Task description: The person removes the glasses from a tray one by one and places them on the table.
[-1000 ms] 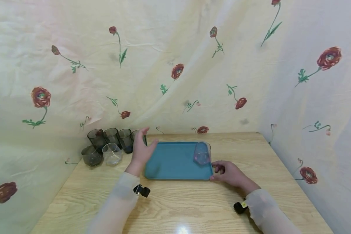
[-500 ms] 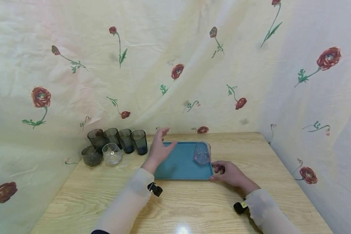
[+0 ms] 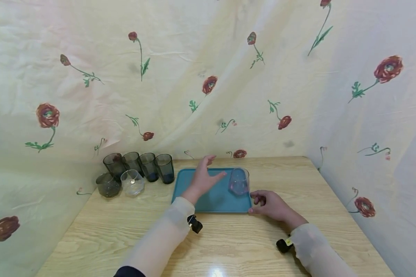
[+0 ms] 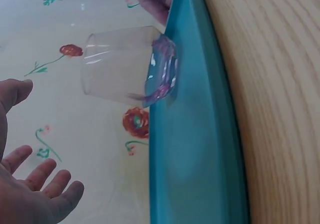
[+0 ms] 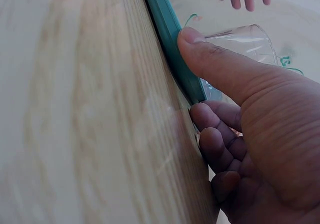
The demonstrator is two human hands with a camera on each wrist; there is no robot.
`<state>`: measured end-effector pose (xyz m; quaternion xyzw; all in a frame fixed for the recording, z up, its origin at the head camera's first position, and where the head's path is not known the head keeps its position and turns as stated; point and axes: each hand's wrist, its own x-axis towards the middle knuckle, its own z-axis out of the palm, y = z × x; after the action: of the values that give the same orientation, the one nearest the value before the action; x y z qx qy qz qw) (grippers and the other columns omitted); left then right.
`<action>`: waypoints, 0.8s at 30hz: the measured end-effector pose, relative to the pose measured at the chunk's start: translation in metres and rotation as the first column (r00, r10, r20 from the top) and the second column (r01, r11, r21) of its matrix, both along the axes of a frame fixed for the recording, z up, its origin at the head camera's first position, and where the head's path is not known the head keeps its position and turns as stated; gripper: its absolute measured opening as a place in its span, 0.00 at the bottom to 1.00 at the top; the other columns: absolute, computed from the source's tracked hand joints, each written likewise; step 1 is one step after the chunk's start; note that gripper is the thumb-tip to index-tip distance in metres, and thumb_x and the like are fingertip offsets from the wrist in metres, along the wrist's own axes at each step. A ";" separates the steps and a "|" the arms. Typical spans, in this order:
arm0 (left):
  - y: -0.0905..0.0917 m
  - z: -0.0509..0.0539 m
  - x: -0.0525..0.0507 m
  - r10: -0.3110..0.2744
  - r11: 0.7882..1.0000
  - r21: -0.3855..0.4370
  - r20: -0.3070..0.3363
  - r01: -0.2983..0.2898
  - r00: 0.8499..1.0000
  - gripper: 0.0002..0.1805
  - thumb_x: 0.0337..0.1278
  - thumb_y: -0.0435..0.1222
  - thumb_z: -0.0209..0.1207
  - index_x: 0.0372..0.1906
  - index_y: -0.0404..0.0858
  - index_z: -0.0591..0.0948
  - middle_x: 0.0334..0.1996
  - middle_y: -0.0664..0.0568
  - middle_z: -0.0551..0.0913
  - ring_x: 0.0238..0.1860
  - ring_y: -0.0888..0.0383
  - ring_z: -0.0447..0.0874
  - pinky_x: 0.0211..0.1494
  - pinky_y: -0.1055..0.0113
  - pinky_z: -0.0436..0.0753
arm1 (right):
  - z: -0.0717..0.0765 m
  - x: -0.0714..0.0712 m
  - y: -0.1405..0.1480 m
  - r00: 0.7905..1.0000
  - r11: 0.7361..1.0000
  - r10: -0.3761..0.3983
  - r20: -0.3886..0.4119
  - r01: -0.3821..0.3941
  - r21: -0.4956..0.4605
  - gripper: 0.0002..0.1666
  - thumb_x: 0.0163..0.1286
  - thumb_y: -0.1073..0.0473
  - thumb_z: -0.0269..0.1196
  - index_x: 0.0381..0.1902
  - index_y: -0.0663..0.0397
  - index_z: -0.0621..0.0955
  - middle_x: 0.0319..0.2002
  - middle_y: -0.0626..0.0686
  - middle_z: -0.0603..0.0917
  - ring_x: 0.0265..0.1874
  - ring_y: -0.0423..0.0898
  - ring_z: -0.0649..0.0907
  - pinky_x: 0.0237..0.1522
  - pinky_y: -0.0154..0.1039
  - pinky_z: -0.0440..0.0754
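Note:
A blue tray (image 3: pixel 216 202) lies on the wooden table, bearing a clear, pink-tinted drinking glass (image 3: pixel 239 182) upright near its right end. Over the tray's middle, my left hand (image 3: pixel 202 181) is held with thumb and fingers spread, just left of the glass and apart from it. The left wrist view shows a gap between those fingers and the glass (image 4: pixel 120 66). At the tray's near right corner, my right hand (image 3: pixel 274 206) grips the rim: its thumb presses on the edge and its fingers curl against the side in the right wrist view.
Several tall dark-tinted glasses (image 3: pixel 164 169) stand in a row at the back left. In front of them are a short dark glass (image 3: pixel 108 185) and a short clear glass (image 3: pixel 133 182). A floral cloth (image 3: pixel 180 77) hangs behind the wooden table (image 3: pixel 249 246).
My left hand has moved right, from beside the tall dark glasses to over the tray near the pink-tinted glass. The right hand keeps its hold on the tray, which stays in place.

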<state>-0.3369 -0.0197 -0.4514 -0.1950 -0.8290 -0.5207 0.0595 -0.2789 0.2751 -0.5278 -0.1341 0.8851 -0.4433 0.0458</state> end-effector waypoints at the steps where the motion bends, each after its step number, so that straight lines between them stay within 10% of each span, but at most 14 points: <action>1: 0.003 -0.001 0.000 -0.002 1.000 -0.008 0.008 0.002 1.000 0.41 0.66 0.47 0.71 0.78 0.45 0.65 0.74 0.48 0.67 0.75 0.48 0.66 0.73 0.46 0.71 | 0.000 0.000 0.000 1.000 1.000 0.003 0.000 -0.003 -0.005 0.42 0.58 0.49 0.82 0.64 0.66 0.80 0.39 0.51 0.82 0.33 0.48 0.76 0.33 0.37 0.76; 24: 0.056 -0.026 0.003 -0.046 0.995 -0.084 0.174 0.061 0.984 0.51 0.57 0.50 0.77 0.81 0.47 0.62 0.76 0.48 0.67 0.74 0.45 0.67 0.71 0.46 0.74 | 0.001 -0.002 0.002 1.000 1.000 0.015 -0.010 -0.015 0.015 0.41 0.59 0.49 0.81 0.64 0.66 0.80 0.39 0.51 0.82 0.32 0.48 0.76 0.33 0.37 0.77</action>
<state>-0.3335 0.0362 -0.4770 -0.1742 -0.8480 -0.4994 -0.0349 -0.2807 0.2766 -0.5263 -0.1428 0.8875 -0.4357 0.0457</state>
